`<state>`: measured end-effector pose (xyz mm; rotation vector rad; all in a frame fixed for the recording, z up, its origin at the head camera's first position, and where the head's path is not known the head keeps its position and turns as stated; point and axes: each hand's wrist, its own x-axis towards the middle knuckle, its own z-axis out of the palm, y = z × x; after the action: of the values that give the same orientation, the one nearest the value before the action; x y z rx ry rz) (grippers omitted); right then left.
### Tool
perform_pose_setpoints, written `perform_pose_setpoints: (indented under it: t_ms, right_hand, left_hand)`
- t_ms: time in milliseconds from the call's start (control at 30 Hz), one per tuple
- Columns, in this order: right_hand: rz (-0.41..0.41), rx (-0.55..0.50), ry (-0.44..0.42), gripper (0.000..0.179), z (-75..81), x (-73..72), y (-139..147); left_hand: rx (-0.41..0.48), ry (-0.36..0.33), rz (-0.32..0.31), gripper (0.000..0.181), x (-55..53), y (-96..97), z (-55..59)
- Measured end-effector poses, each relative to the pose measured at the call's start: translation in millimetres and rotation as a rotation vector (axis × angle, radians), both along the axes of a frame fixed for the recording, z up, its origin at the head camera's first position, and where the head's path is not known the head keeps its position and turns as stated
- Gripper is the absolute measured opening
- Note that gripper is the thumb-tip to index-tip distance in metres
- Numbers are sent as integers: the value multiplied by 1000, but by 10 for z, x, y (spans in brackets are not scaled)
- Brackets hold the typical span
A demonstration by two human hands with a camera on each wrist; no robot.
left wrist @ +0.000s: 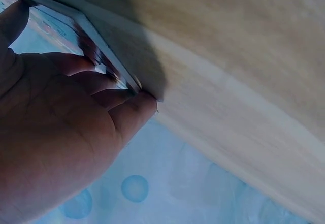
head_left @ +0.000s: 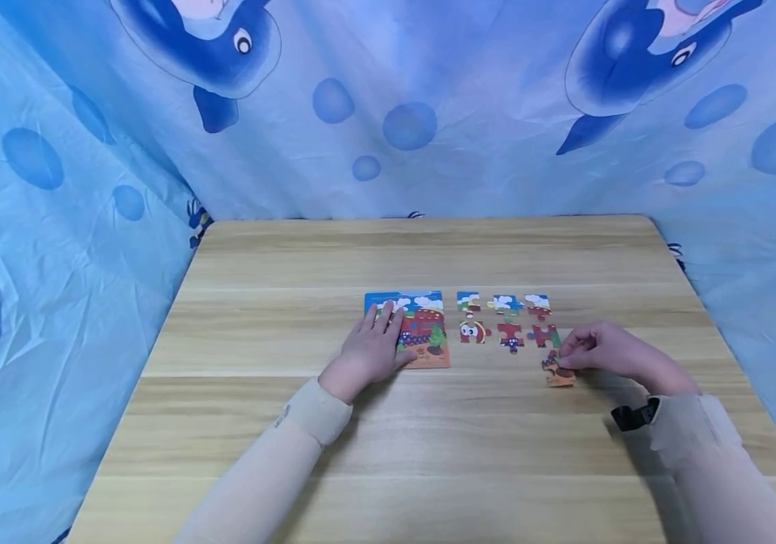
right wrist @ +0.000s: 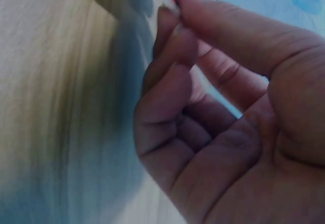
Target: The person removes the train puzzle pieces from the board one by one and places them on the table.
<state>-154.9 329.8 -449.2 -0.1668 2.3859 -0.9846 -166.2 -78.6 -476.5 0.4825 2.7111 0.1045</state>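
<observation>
My left hand (head_left: 369, 353) rests on a square picture puzzle board (head_left: 426, 330), fingers spread over its left side. In the left wrist view the board's thick edge (left wrist: 104, 46) shows beside the fingertips. To the right, my right hand (head_left: 601, 349) pinches an orange-brown jigsaw piece (head_left: 560, 375) between thumb and fingers, just below the loose pieces. In the right wrist view only a small sliver of that jigsaw piece (right wrist: 172, 4) shows; the other fingers curl toward the palm.
Several loose jigsaw pieces lie in two rows right of the board, among them a cloud piece (head_left: 505, 304), a piece with an eye (head_left: 473, 332) and a red piece (head_left: 511, 333). The wooden table (head_left: 428, 453) meets a blue dolphin-print curtain (head_left: 483, 174).
</observation>
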Motion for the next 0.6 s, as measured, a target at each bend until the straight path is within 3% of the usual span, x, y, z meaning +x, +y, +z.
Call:
perform_pose_setpoints:
  t_ms: [167, 433, 600]
  right_hand:
    - [-23, 45, -17, 18, -41, 4, 26]
    - [-62, 167, 16, 23, -24, -5, -70]
    - [-96, 200, 18, 27, -11, -2, -128]
  left_hand:
    - [-2, -4, -6, 89, -18, 18, -16]
    - [-23, -9, -4, 88, 19, 38, 75]
    - [12, 10, -5, 87, 51, 22, 145]
